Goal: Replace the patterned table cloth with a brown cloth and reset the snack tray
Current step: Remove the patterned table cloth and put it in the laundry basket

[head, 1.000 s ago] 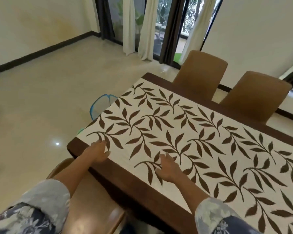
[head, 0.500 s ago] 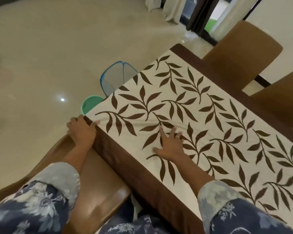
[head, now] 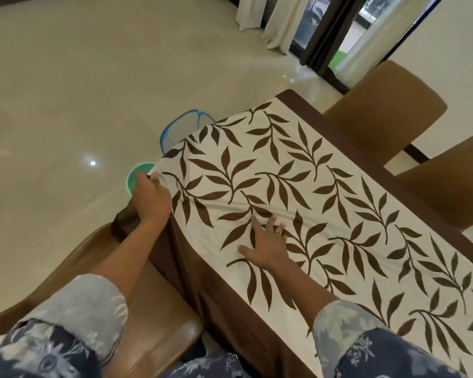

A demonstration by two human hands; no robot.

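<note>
Patterned table cloth (head: 298, 192): one, woven fabric, cream ground printed with dark brown leaf sprays. It lies spread over the table (head: 122, 221), flat except for shallow creases running between the two hands. A plain dark brown band follows its near edge and hangs in soft folds over the table side.

Left hand (head: 150, 200): at the cloth's near-left corner, fingers curled round the fabric, which is bunched and lifted at that point. A dark, glossy, rounded table corner shows just below the wrist.

Right hand (head: 268, 246): palm down on the cloth, fingers straight and spread, pressing the fabric and clasping nothing. One gold-coloured ring (head: 280, 231) on a finger.

Sleeves: two, blue floral print with pale turned-back cuffs.

Chairs: three counted. Two with rounded tan upholstered backs on the far side, one (head: 388, 105) nearer the window, the second (head: 453, 184) beside it; a third (head: 153, 309) of glossy brown, curved, directly under the left forearm.

Floor (head: 79, 91): polished cream tile, reflective. On it, beyond the table end, one blue-rimmed mesh item (head: 180, 126) and one round green item (head: 137, 175), both partly hidden by the cloth.

Curtains (head: 281, 20): pale, hanging in folds by dark door frames
</note>
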